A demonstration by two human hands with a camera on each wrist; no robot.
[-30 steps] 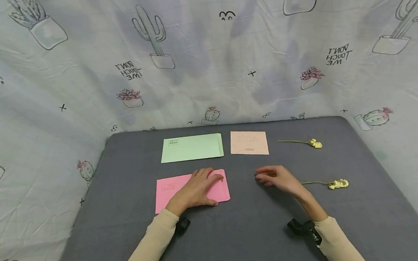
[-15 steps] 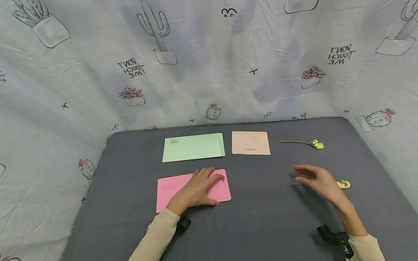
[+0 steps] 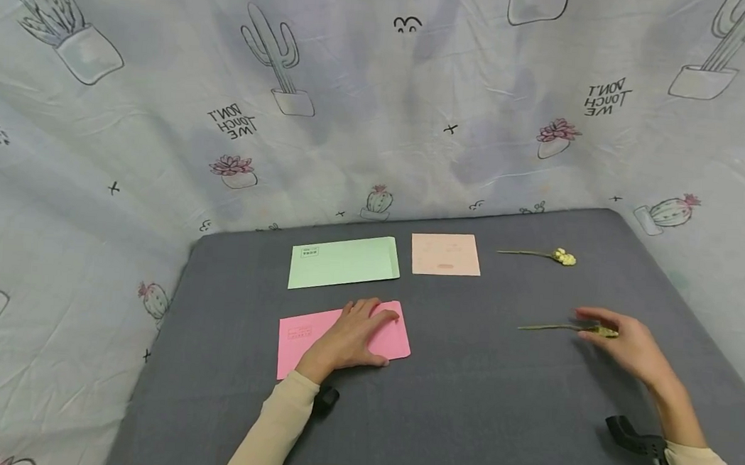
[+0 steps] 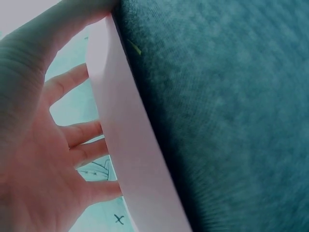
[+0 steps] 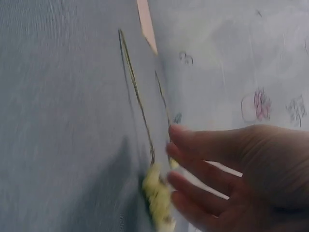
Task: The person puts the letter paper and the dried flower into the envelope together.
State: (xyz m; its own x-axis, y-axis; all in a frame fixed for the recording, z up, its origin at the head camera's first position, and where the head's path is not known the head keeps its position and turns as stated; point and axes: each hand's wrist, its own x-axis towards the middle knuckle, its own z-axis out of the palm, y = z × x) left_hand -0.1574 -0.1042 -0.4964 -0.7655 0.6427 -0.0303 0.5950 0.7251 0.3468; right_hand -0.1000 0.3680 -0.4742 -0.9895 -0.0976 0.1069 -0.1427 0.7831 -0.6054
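1 pink envelope [image 3: 302, 340] lies on the grey surface [image 3: 450, 422], front left of the layout. The left hand [image 3: 355, 334] rests across it, fingers toward the far edge, thumb at the near edge. That grip is spread wide, presumably so the light paper does not slide.

1 yellow flower [image 5: 157, 193] lies front right, stem pointing left, blossom to the right. The right hand [image 3: 631, 344] is at the blossom. Grip spread here too: thumb and forefinger stand apart, blossom between them in the head view, a spacing that likely spares fragile petals. Whether any fingertip touches: cannot tell.

Behind, 1 loose row: green envelope [image 3: 345, 263], peach paper [image 3: 446, 255], far flower [image 3: 564, 257]. All 3 lie flat without overlapping, a layout that probably makes each easy to pick out.
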